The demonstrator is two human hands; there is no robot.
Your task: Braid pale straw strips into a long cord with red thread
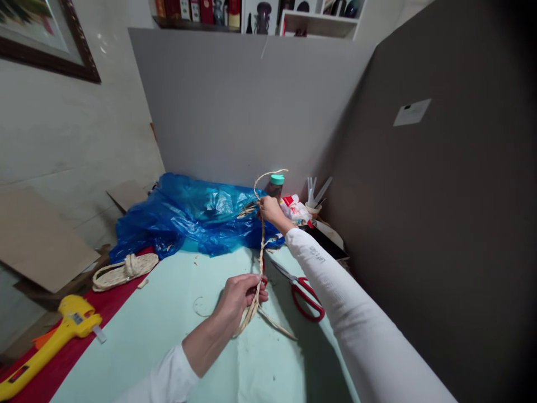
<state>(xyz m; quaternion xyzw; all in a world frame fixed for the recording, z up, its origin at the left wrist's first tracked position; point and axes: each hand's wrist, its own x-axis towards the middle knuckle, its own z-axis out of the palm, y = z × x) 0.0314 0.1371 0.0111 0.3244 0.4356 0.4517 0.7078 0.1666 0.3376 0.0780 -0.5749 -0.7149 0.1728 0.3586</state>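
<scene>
A pale twisted straw cord [262,249] runs upright between my two hands. My left hand [240,296] pinches its lower part, where loose strands fan out below the fingers. Higher up and farther off, my right hand [271,210] is closed round the upper part, and the cord's thin end curls above it. Red-handled scissors [308,299] lie on the table just right of the cord, blades pointing away. Behind my right hand is a blue plastic bag [188,215] with some straw showing at its opening.
A pale green sheet [168,336] covers the table. At the left are a woven straw sandal [125,272] and a yellow glue gun [54,341]. A jar with a green lid [277,180] and a cup of white sticks [314,204] stand at the back, before grey panels [251,101].
</scene>
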